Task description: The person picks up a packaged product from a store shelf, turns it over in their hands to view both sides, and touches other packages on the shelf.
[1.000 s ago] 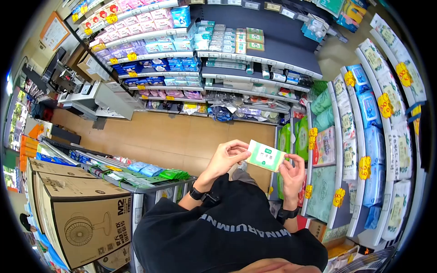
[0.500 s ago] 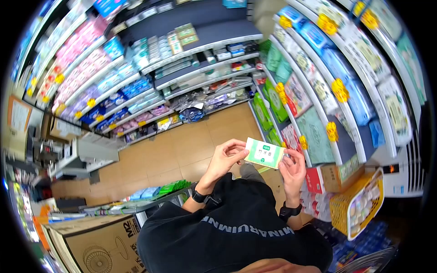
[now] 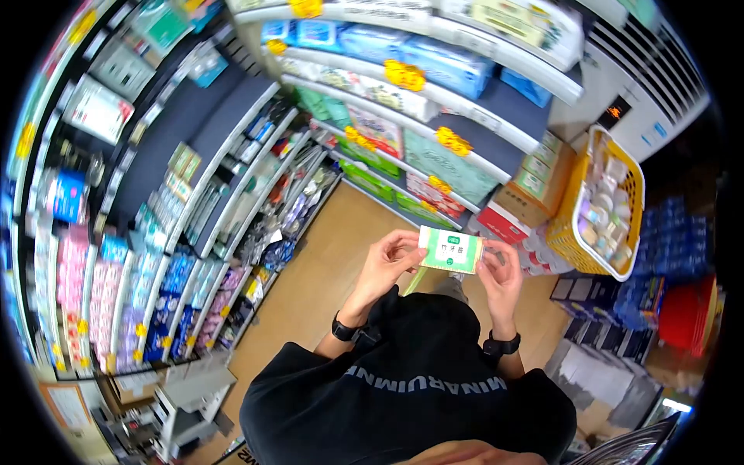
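Observation:
A small flat green-and-white packet with dark lettering is held up in front of my chest, its printed face toward the camera. My left hand pinches its left end between thumb and fingers. At the right end, my right hand grips the packet's edge the same way. Each wrist wears a black band. Below the packet are my black shirt and part of a shoe on the tan floor.
Shelves of packaged goods run along the left. Ahead, another shelf unit holds tissue packs. A yellow basket of rolls stands at the right beside cardboard boxes. Blue bottle packs lie further right.
The view has swung to the right, bringing the yellow basket and boxes further in and taking the fan carton almost out. Both hands still hold the packet, now nearly level.

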A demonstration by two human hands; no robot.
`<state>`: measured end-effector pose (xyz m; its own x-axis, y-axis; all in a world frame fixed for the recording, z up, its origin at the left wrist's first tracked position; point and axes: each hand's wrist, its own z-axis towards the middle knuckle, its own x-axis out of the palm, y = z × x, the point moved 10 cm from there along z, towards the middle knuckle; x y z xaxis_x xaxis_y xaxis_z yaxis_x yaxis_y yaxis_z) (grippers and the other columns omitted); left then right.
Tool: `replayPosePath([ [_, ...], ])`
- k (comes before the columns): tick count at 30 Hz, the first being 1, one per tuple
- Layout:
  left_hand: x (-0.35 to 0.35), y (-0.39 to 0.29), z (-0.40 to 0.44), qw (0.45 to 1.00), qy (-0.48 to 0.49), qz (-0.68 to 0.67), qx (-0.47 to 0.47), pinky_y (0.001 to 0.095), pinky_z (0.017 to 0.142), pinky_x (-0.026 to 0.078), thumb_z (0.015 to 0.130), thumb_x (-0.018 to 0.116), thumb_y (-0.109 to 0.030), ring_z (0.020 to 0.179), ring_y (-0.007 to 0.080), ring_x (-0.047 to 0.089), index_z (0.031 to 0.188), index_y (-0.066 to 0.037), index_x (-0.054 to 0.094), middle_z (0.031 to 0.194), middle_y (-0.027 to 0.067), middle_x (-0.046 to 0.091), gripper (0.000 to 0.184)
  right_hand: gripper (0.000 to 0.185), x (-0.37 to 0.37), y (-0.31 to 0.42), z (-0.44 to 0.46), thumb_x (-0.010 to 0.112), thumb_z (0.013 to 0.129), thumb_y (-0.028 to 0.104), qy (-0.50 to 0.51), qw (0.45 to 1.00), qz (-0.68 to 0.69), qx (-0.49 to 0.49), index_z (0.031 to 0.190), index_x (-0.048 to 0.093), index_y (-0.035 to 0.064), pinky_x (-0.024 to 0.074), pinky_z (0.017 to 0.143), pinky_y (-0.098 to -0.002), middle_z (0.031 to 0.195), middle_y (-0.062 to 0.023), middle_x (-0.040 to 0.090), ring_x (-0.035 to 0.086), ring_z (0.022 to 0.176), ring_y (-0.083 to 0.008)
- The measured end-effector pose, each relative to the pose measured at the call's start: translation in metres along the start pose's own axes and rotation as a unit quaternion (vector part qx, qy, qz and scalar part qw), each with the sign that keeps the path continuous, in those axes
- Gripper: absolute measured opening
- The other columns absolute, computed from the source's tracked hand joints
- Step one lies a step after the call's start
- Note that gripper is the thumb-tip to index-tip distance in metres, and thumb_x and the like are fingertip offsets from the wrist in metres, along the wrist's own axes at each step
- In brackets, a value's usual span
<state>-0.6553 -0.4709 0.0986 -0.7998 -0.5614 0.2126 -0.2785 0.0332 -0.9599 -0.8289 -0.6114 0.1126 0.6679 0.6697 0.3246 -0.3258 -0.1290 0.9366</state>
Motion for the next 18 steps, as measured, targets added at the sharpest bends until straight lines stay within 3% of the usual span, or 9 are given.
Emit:
replayPosePath([
  [10, 0.154, 0.052, 0.108, 0.993, 0.109, -0.017, -0.052, 0.0242, 0.070, 0.053, 0.096, 0.066, -0.010, 0.087, 0.0097, 0.066, 0.120, -0.004, 0.052, 0.111, 0.0067, 0.064, 0.028, 0.036, -0.155, 0.027, 0.023, 0.062, 0.094, -0.003, -0.116, 0.990, -0.076, 0.022, 0.128, 0.050, 0.0005, 0.0480, 0.099, -0.0298, 0.130, -0.0107, 0.057, 0.059, 0.116, -0.0185],
  [13, 0.178, 0.064, 0.143, 0.995, 0.098, -0.009, -0.015, 0.0255, 0.070, 0.054, 0.100, 0.060, -0.014, 0.094, 0.0094, 0.061, 0.121, -0.006, 0.052, 0.109, 0.0040, 0.064, 0.024, 0.041, -0.181, 0.030, 0.036, 0.061, 0.094, -0.003, -0.092, 0.986, -0.132, 0.045, 0.132, 0.048, 0.0028, 0.0452, 0.105, -0.0337, 0.133, -0.0099, 0.056, 0.055, 0.126, -0.0222],
  [18, 0.202, 0.081, 0.192, 0.998, 0.055, 0.020, 0.021, 0.0256, 0.067, 0.054, 0.102, 0.054, -0.012, 0.089, 0.0089, 0.059, 0.121, -0.007, 0.051, 0.106, 0.0040, 0.062, 0.020, 0.045, -0.220, 0.024, 0.051, 0.061, 0.094, -0.001, -0.076, 0.981, -0.162, 0.080, 0.136, 0.045, 0.0029, 0.0468, 0.104, -0.0366, 0.142, -0.0142, 0.049, 0.054, 0.129, -0.0285],
])
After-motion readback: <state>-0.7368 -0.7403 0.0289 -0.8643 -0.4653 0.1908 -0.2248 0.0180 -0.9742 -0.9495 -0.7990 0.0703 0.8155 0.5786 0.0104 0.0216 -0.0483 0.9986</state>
